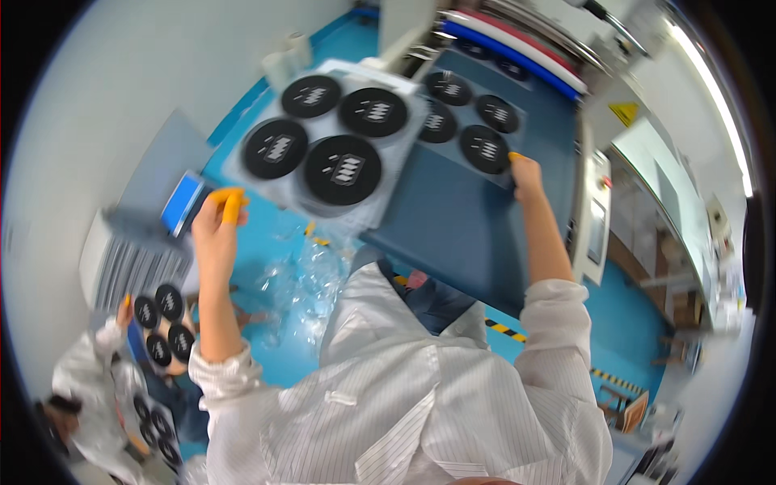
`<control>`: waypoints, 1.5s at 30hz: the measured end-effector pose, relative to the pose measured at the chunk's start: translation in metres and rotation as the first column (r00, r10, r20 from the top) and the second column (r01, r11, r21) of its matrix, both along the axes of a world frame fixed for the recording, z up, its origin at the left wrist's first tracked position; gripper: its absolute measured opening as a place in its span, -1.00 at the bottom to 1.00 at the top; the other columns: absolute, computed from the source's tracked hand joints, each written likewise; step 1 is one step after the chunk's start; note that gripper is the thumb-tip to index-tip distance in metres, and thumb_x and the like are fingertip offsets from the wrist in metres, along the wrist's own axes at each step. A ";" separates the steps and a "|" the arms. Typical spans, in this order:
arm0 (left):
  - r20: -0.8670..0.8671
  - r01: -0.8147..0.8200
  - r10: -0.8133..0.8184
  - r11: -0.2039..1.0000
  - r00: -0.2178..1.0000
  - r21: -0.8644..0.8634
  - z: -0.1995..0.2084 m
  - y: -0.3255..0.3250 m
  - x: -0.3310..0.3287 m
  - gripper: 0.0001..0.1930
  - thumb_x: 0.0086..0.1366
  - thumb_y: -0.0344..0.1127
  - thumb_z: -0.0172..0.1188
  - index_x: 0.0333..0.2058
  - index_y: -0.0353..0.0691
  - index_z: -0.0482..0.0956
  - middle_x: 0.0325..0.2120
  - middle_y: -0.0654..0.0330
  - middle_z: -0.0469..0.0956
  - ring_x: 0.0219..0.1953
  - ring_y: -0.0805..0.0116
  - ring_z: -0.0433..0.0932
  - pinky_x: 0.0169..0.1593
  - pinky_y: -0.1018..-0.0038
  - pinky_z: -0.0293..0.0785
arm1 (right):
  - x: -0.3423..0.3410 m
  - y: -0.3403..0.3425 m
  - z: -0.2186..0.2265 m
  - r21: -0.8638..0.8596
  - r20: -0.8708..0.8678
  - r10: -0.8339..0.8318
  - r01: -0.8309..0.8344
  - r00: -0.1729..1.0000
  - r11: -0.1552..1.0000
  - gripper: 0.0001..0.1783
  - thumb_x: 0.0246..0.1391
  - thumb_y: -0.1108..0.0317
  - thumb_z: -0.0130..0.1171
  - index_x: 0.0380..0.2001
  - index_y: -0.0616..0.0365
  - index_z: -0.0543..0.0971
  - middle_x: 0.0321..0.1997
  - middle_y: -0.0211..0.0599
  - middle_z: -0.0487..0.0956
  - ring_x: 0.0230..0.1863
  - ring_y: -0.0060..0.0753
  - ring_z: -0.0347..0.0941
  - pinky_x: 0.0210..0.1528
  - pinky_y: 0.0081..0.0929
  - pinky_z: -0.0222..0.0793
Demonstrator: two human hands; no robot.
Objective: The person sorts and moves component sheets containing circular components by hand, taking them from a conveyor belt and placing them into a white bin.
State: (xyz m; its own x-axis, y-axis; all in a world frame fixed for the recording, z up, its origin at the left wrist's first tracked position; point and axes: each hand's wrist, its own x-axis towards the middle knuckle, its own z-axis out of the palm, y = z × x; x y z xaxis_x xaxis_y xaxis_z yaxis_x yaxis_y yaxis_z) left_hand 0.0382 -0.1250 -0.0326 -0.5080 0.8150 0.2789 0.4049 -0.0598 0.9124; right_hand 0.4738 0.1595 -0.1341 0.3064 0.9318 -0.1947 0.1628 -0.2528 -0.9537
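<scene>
Blue floor [626, 314] and pale walls surround a machine whose dark conveyor belt [477, 230] runs away from me toward a blue roller [513, 58] and a red roller at its far end. Through my head camera I look down on a striped white coat [339, 428], its sleeves pushed up, and two bare forearms. On the belt lies a clear sheet [466, 119] bearing four black discs with white markings, farther discs lying nearer the rollers. My right hand [527, 178] reaches over from the right; its orange-covered fingertip is at the sheet's right side, just beside the nearest disc. I cannot tell whether those fingers pinch the edge or only rest there. To the belt's left, a second clear sheet [327, 140] shows four more discs, slightly blurred. My left hand [218, 217] is near its left edge, apart from it, with orange-tipped fingers bent; a blue-and-dark block [184, 202] shows beside the knuckles, and I cannot tell whether the hand grips it. Crumpled clear film [311, 275] covers the floor below. At lower left, a co-worker [93, 404] is beside another four-disc sheet.
</scene>
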 end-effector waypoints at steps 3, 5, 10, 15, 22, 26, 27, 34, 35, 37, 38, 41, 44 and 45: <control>-0.071 -0.119 0.122 0.992 0.990 0.045 -0.011 0.018 -0.026 -0.83 0.16 -0.45 -0.04 -0.28 -0.30 0.47 -0.46 0.19 0.50 -0.50 0.53 0.42 -0.40 0.64 0.36 | 0.034 0.016 -0.010 0.059 -0.042 0.125 -0.122 0.991 0.991 -0.74 -0.02 0.33 -0.01 -0.33 0.29 0.52 -0.44 -0.30 0.47 -0.40 -0.49 0.30 -0.36 -0.48 0.21; -0.178 -0.213 0.223 0.974 0.958 0.071 -0.029 0.017 -0.053 -0.81 0.11 -0.42 0.02 -0.28 -0.28 0.48 -0.48 0.14 0.53 -0.48 0.46 0.47 -0.41 0.57 0.38 | 0.029 0.017 -0.015 0.081 0.011 0.161 -0.162 0.987 0.984 -0.69 0.02 0.33 -0.06 -0.24 0.32 0.50 -0.36 -0.29 0.49 -0.33 -0.51 0.34 -0.29 -0.56 0.22; -0.328 -0.356 0.358 0.932 0.874 0.069 -0.045 0.030 -0.085 -0.79 0.08 -0.37 0.06 -0.29 -0.27 0.50 -0.45 0.01 0.52 -0.44 0.24 0.51 -0.36 0.44 0.40 | 0.011 -0.009 0.000 0.146 0.386 0.128 -0.197 0.914 0.969 -0.51 0.06 0.32 -0.17 0.03 0.38 0.25 -0.05 -0.10 0.40 -0.08 -0.38 0.32 -0.05 -0.59 0.16; -0.418 -0.358 0.257 0.916 0.871 -0.183 -0.028 0.056 -0.077 -0.77 0.06 -0.34 0.06 -0.29 -0.29 0.50 -0.46 -0.03 0.52 -0.40 0.10 0.50 -0.32 0.36 0.40 | -0.002 -0.030 0.016 0.112 0.432 0.149 -0.217 0.890 0.970 -0.48 0.05 0.33 -0.20 0.08 0.38 0.18 0.03 0.00 0.33 0.00 -0.28 0.29 0.01 -0.55 0.13; -0.568 -0.384 0.179 0.885 0.803 -0.264 -0.041 0.086 -0.098 -0.71 0.06 -0.19 0.11 -0.34 -0.29 0.51 -0.42 -0.06 0.52 -0.33 0.02 0.50 -0.29 0.28 0.39 | -0.052 -0.085 0.037 0.407 0.642 0.164 -0.514 0.749 0.755 -0.70 0.05 0.35 -0.07 -0.20 0.35 0.41 -0.27 0.01 0.45 -0.27 -0.13 0.38 -0.23 -0.34 0.27; -0.602 -0.311 0.048 0.887 0.797 -0.340 -0.039 0.096 -0.105 -0.67 0.05 -0.12 0.13 -0.53 -0.36 0.54 -0.61 -0.12 0.49 -0.51 0.03 0.50 -0.43 0.28 0.34 | -0.113 -0.153 0.048 0.330 0.094 0.667 -0.655 0.739 0.679 -0.75 -0.04 0.49 -0.06 -0.24 0.29 0.46 -0.35 -0.12 0.50 -0.33 -0.30 0.44 -0.26 -0.46 0.33; -0.572 -0.262 0.055 0.922 0.819 -0.286 -0.042 0.095 -0.108 -0.66 0.05 -0.13 0.13 -0.54 -0.39 0.53 -0.65 -0.12 0.47 -0.55 0.11 0.49 -0.46 0.31 0.33 | -0.124 -0.158 0.038 0.295 0.101 0.672 -0.667 0.734 0.684 -0.75 -0.04 0.46 0.00 -0.23 0.28 0.46 -0.36 -0.16 0.51 -0.34 -0.40 0.43 -0.28 -0.51 0.34; 0.286 0.155 -0.075 0.952 0.955 -0.265 0.011 0.091 -0.098 -0.81 0.20 -0.37 -0.05 -0.37 -0.43 0.41 -0.46 0.06 0.47 -0.40 0.32 0.48 -0.30 0.55 0.43 | -0.150 -0.190 0.043 0.239 0.051 0.555 -0.550 0.830 0.801 -0.69 0.03 0.39 -0.02 -0.15 0.32 0.37 -0.26 -0.14 0.42 -0.34 -0.43 0.34 -0.26 -0.56 0.28; 0.647 0.240 -0.209 0.970 0.733 0.042 0.019 0.089 -0.086 -0.83 0.24 -0.41 -0.12 -0.31 -0.44 0.36 -0.38 0.04 0.44 -0.31 0.33 0.47 -0.20 0.56 0.46 | -0.146 -0.188 0.035 0.252 0.073 0.543 -0.542 0.837 0.802 -0.69 0.05 0.38 -0.09 -0.14 0.32 0.35 -0.25 -0.15 0.42 -0.34 -0.44 0.33 -0.26 -0.55 0.28; 0.688 0.184 -0.237 0.971 0.686 0.151 0.028 0.080 -0.076 -0.82 0.26 -0.43 -0.17 -0.29 -0.46 0.33 -0.33 0.01 0.42 -0.26 0.31 0.45 -0.12 0.51 0.45 | -0.144 -0.190 0.039 0.271 0.084 0.528 -0.530 0.845 0.804 -0.68 0.07 0.38 -0.16 -0.12 0.32 0.33 -0.24 -0.16 0.42 -0.34 -0.44 0.33 -0.25 -0.55 0.28; 0.733 0.101 -0.260 0.962 0.628 0.255 0.031 0.078 -0.071 -0.81 0.28 -0.44 -0.21 -0.27 -0.49 0.31 -0.28 -0.02 0.40 -0.20 0.29 0.43 -0.05 0.46 0.44 | -0.141 -0.192 0.050 0.276 -0.161 0.592 -0.540 0.789 0.795 -0.67 0.08 0.39 -0.24 -0.11 0.31 0.32 -0.22 -0.17 0.42 -0.33 -0.44 0.34 -0.25 -0.54 0.29; 0.703 0.099 -0.309 0.941 0.640 0.323 0.038 0.070 -0.041 -0.79 0.29 -0.41 -0.21 -0.28 -0.46 0.33 -0.30 -0.01 0.41 -0.22 0.31 0.44 -0.06 0.51 0.44 | -0.134 -0.202 0.080 0.316 -0.576 0.543 -0.447 0.611 0.837 -0.66 0.10 0.38 -0.33 -0.11 0.28 0.31 -0.20 -0.19 0.43 -0.30 -0.43 0.37 -0.25 -0.54 0.31; 0.680 0.099 -0.352 0.919 0.643 0.383 0.037 0.063 -0.019 -0.82 0.28 -0.41 -0.19 -0.29 -0.43 0.33 -0.32 0.01 0.41 -0.25 0.34 0.44 -0.07 0.53 0.43 | -0.115 -0.211 0.105 0.322 -0.785 0.436 -0.312 0.440 0.894 -0.64 0.11 0.42 -0.37 -0.06 0.29 0.29 -0.15 -0.16 0.43 -0.24 -0.37 0.40 -0.21 -0.51 0.34; 0.632 0.143 -0.382 0.907 0.674 0.396 0.037 0.059 -0.010 -0.83 0.27 -0.41 -0.17 -0.30 -0.41 0.33 -0.32 0.01 0.42 -0.25 0.34 0.44 -0.08 0.53 0.42 | -0.106 -0.216 0.111 0.371 -0.767 0.466 -0.288 0.441 0.883 -0.62 0.09 0.46 -0.38 -0.03 0.30 0.25 -0.13 -0.13 0.42 -0.20 -0.35 0.40 -0.13 -0.40 0.32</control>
State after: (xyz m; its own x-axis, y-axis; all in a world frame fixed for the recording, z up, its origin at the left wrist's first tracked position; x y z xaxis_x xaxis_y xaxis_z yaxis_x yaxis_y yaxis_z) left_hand 0.0284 -0.0662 0.0040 -0.4275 0.8845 0.1870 -0.3972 -0.3696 0.8401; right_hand 0.3673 -0.0568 -0.0230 -0.2988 0.9543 0.0088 -0.6665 -0.2021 -0.7176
